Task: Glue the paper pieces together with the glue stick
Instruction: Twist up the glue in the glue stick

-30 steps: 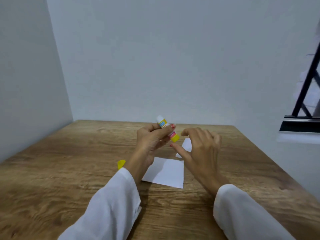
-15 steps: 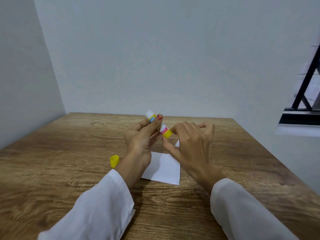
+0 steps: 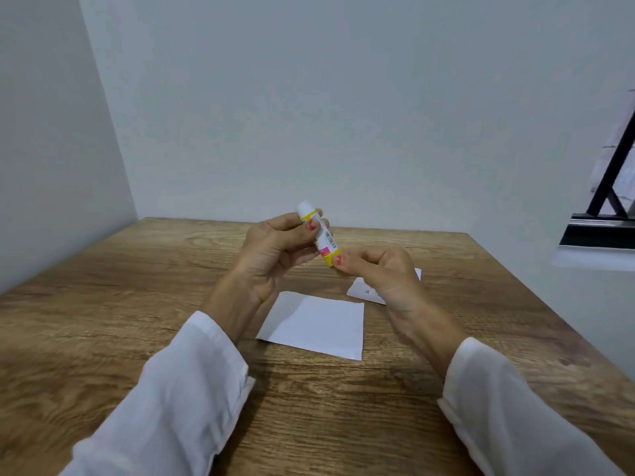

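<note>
Viewpoint: looking down from the person's head at two hands in white sleeves, raised over a brown wood-grain surface point(image 3: 103, 321) set in a corner of pale walls.
Glue stick: a small yellow-and-white cylindrical glue stick point(image 3: 318, 232) with a printed label and barcode, held in the air between the hands, tilted, its uncapped white end up and away, its yellow base down and toward the right.
Left hand: the left hand point(image 3: 275, 255) has its fingers closed around the upper body of the tube, steadying it.
Right hand: the right hand point(image 3: 381, 273) pinches the yellow base with thumb and fingertips, probably to twist the glue up.
Paper pieces: a larger plain white square sheet of paper point(image 3: 318, 324) lies flat just below the hands, within easy reach for gluing; a smaller white paper slip with faint print point(image 3: 364, 290) lies beside it, partly hidden by the right hand.
Progress: no glue is visible on either piece, so gluing seems not yet begun.
</note>
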